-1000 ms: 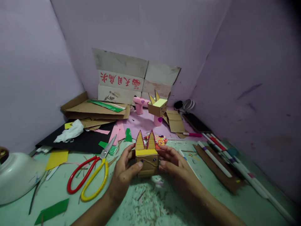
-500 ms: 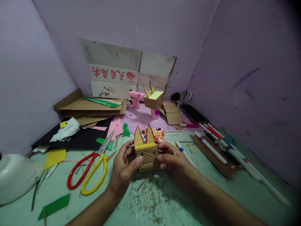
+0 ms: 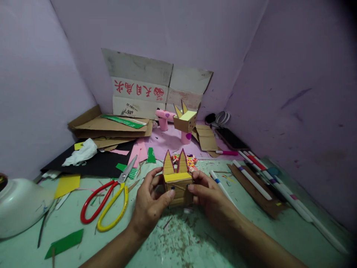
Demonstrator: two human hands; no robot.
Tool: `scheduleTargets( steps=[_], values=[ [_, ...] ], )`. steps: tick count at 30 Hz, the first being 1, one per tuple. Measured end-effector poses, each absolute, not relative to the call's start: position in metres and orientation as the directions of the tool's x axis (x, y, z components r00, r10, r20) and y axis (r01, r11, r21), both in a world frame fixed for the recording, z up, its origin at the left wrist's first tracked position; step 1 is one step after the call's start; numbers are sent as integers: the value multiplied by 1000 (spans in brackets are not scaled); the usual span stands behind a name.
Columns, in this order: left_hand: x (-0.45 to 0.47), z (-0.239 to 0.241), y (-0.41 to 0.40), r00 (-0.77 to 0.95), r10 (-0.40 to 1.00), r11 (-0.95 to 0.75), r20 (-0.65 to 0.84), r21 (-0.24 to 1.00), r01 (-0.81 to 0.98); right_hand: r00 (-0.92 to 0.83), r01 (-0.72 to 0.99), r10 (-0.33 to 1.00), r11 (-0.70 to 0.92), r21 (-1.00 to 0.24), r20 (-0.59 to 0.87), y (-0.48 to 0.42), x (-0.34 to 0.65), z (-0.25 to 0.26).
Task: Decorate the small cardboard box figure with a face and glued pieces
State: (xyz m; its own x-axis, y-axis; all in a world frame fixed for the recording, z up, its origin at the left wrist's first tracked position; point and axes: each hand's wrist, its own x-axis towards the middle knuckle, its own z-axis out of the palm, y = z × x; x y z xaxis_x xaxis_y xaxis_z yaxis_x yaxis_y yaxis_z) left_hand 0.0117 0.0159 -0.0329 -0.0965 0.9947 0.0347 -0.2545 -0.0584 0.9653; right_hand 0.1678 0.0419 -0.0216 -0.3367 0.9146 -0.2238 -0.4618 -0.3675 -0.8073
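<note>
A small brown cardboard box (image 3: 181,193) with a yellow top strip, two purple-edged pointed ears and dark round dots is between my hands. My left hand (image 3: 152,201) grips its left side, the thumb pressed on the front by one dot. On the opposite side, my right hand (image 3: 210,193) holds it with thumb and fingers, a fingertip at the other dot. Behind the box lies a patterned, colourful piece (image 3: 191,162), partly hidden. Further back, a similar eared cardboard head (image 3: 185,123) sits on a pink cardboard body (image 3: 164,121).
Scissors (image 3: 122,178) with red and yellow handles lie left of my hands. Markers (image 3: 252,180) and cardboard strips are on the right. A white bowl-like object (image 3: 22,208) stands far left. Flattened cardboard (image 3: 111,126) and a phone (image 3: 231,138) lie further back.
The view has shifted slightly, so everything sits a little further right. The box tips toward me, showing more of its yellow top. My right fingertip has moved onto the right dot.
</note>
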Motion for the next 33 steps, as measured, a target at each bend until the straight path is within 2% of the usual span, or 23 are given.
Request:
scheduleTargets(
  steps=[26,33],
  values=[
    [5,-39,18,-84,996,-49,29,970,-240,-344,-449,923,-322,-834,-171,46,170,-29],
    [7,-38,19,-106,994,-52,26,968,-245,-302,-418,924,-351,-838,-236,45,170,-22]
  ],
)
